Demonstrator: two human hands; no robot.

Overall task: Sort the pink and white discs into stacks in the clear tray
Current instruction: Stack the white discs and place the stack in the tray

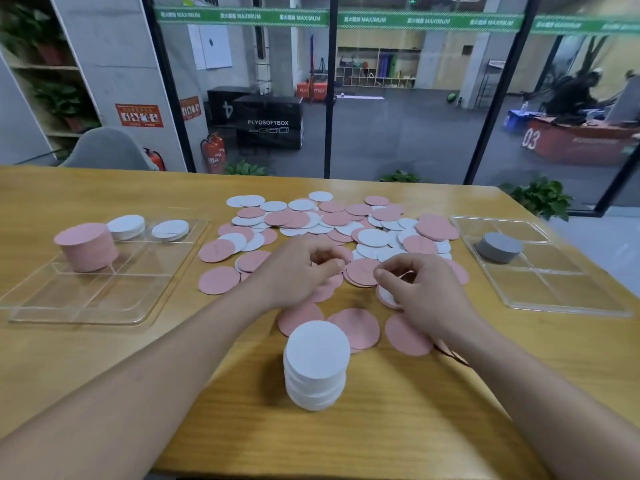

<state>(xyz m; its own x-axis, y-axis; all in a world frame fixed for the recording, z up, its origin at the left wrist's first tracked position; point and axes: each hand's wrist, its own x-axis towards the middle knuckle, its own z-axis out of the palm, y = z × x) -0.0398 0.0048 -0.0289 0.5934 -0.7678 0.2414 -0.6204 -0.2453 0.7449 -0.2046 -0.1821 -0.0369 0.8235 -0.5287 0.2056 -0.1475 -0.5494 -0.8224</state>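
1. While I watch from the head camera, both hands sit over the big pile of discs in the middle of the table. My left hand has its fingers curled in over pink discs; I cannot tell if it holds one. My right hand pinches a white disc between thumb and fingers.
2. I think the tall white stack near me could fall. It stands loose on the table between my arms, so a bump from a wrist may knock it over.
3. I might also grab two discs at once, because they are thin and lie on top of each other.
4. On my left, the clear tray holds a pink stack and two white stacks at its far end. Carrying the loose stack there could spill it.
5. Another tray on my right holds a grey stack.
6. Smooth yellow wood makes the table top. Behind it stands a glass wall with a gym room beyond, plants and red fire bottles.
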